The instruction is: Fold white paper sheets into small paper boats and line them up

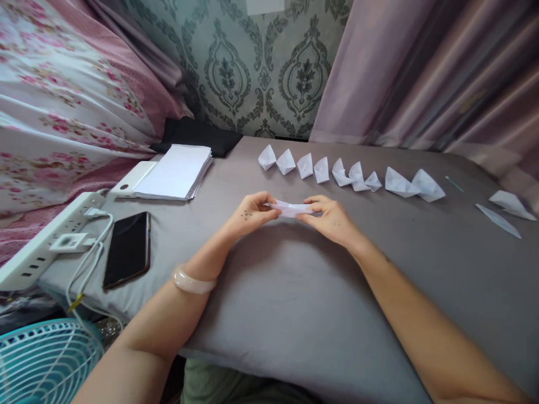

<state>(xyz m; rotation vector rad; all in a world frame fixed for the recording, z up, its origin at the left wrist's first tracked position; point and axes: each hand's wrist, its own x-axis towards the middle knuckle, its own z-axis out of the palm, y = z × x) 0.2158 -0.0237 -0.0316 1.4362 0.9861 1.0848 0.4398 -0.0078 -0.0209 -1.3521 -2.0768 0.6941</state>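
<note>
A small folded piece of white paper (291, 210) is stretched between my two hands, low over the grey cloth. My left hand (251, 214) pinches its left end between thumb and fingers. At the other end, my right hand (329, 217) grips the paper the same way. The paper looks long and narrow, with its finer folds too small to make out. Beyond my hands stands a row of folded white paper boats (286, 163), some of them touching at the right end.
To the left lie a stack of white paper (174, 171), a black phone (127, 249) and a white power strip (46, 241) with cables. A teal fan (46, 359) is at the lower left. Far right are more folded papers (499, 220) and a thin green stick (453, 183).
</note>
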